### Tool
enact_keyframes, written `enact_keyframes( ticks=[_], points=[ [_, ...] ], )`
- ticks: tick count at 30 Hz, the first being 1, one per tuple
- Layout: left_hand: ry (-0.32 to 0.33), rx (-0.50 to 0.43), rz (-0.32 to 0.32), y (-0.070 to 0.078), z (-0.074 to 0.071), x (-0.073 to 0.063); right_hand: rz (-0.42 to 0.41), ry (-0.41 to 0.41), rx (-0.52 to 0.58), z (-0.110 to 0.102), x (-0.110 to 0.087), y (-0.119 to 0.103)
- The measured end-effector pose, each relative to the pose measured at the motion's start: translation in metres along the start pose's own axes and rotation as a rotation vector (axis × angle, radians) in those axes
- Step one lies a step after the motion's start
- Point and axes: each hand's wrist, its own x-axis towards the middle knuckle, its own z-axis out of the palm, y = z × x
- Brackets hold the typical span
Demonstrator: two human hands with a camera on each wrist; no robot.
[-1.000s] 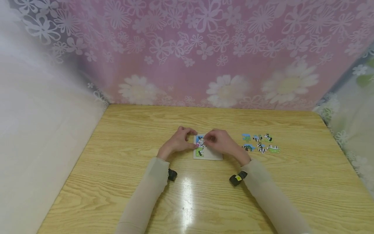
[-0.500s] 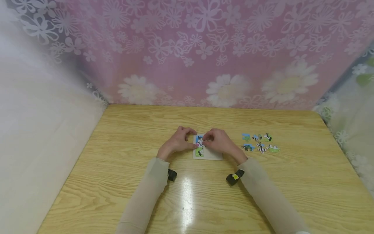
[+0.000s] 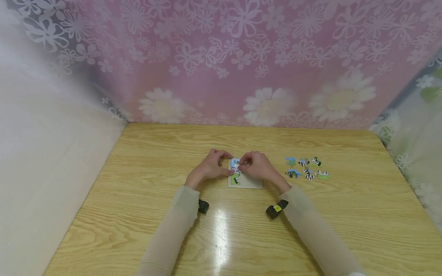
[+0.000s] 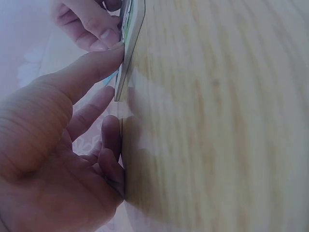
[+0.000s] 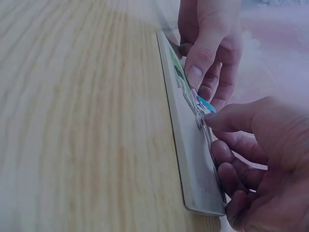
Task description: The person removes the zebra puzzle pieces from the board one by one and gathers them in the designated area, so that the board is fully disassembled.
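A puzzle board (image 3: 253, 184) lies flat on the table, with picture pieces (image 3: 235, 180) along its left side and bare tray on its right. My left hand (image 3: 210, 165) holds the board's left side, the thumb on its edge and the index finger at the far left corner. With thumb and index finger my right hand (image 3: 258, 165) pinches a zebra-patterned puzzle piece (image 5: 201, 120) at the board's upper left part. The fingers partly hide this piece, so I cannot tell whether it lies flush. The right hand's other fingers curl over the board's far edge.
Several loose puzzle pieces (image 3: 309, 175) lie in two rows on the wooden table (image 3: 165, 149), right of the board. A flowered pink curtain (image 3: 207, 76) hangs behind the table's far edge. White cloth (image 3: 51, 145) hangs at the left.
My right hand has shifted slightly left over the board, and its wrist has turned a little. The left hand and the loose pieces stay where they were.
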Motion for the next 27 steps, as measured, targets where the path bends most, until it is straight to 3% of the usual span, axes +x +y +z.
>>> enact_keyframes(
  ticks=[27],
  points=[
    [0.002, -0.024, -0.025, -0.001, 0.001, 0.0, 0.013, 0.124, 0.201, 0.0, -0.013, 0.002]
  ],
)
